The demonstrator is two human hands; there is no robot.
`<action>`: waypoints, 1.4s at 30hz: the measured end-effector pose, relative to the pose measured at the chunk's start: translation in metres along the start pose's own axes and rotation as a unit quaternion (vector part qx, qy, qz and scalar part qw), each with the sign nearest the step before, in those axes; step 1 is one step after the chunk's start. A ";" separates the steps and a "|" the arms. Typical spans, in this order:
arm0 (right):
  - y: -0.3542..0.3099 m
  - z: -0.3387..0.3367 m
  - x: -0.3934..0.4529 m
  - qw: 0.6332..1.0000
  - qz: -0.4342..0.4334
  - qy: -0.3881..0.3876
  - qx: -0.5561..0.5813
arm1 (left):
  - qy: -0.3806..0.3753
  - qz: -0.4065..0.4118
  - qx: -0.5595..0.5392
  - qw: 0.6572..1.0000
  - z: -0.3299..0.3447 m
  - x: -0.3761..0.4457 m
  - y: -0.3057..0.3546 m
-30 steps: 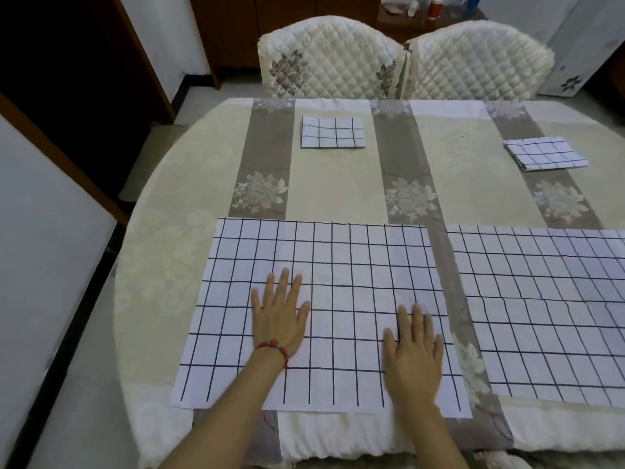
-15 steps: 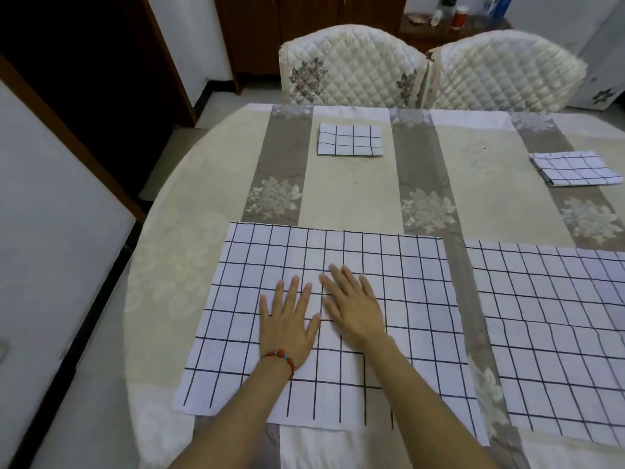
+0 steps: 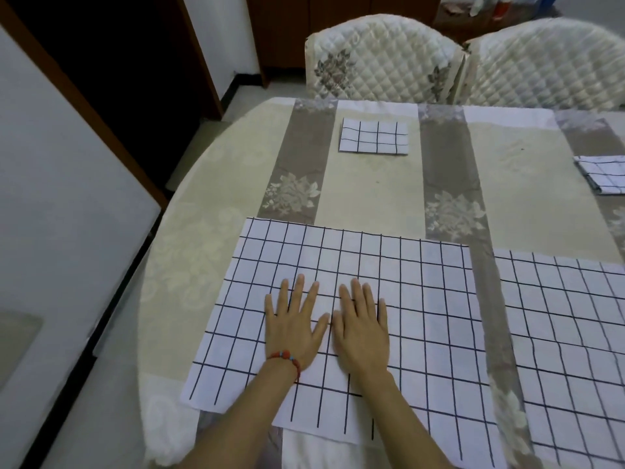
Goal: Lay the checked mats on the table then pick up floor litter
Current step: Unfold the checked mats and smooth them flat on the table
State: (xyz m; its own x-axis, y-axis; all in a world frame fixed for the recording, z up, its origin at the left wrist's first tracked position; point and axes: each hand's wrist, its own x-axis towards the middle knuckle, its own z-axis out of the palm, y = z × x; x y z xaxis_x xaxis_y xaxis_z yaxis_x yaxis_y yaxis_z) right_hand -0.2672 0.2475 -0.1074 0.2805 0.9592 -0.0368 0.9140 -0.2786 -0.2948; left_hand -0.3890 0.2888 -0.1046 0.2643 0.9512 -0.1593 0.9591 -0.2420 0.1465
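Note:
A large white checked mat (image 3: 422,299) lies spread flat at the near edge of the table (image 3: 368,191). My left hand (image 3: 296,324) and my right hand (image 3: 362,328) press flat on its middle, side by side, fingers straight. A second spread checked mat (image 3: 568,333) lies to the right of it. A folded checked mat (image 3: 373,136) sits at the far side of the table, and another folded checked mat (image 3: 605,176) is cut off by the right edge of the view.
Two quilted white chairs (image 3: 378,59) (image 3: 548,66) stand behind the table. A dark doorway (image 3: 128,62) and pale floor (image 3: 67,384) are on the left. A wooden cabinet (image 3: 338,15) stands at the back.
My right hand slid left across the near mat and now lies beside my left hand. The view has shifted, so the table sits further right.

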 end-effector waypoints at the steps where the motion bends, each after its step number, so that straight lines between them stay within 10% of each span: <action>1: 0.002 0.000 0.000 1.000 0.004 0.010 -0.006 | 0.014 -0.020 -0.012 1.000 0.000 0.002 -0.005; 8: 0.001 -0.003 0.001 1.000 -0.005 0.000 -0.010 | 0.023 -0.152 -0.036 0.988 -0.018 0.006 -0.084; 19: -0.021 -0.018 -0.005 1.000 0.012 0.001 0.002 | -0.040 -0.021 -0.130 0.991 -0.059 -0.020 -0.153; 25: -0.147 -0.013 -0.020 0.998 -0.006 0.013 0.058 | -0.008 -0.051 -0.197 0.979 -0.087 -0.056 -0.276; 42: -0.459 0.089 -0.034 0.942 -0.055 -0.274 0.188 | -0.099 -0.361 -0.417 0.828 -0.082 -0.182 -0.586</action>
State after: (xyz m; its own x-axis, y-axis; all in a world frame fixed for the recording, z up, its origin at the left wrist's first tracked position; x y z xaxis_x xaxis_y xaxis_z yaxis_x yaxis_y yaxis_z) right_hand -0.7222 0.3466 -0.0557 -0.0971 0.8916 -0.4423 0.7312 -0.2375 -0.6394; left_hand -1.0076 0.2731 -0.0819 -0.2579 0.7203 -0.6440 0.4934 0.6713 0.5532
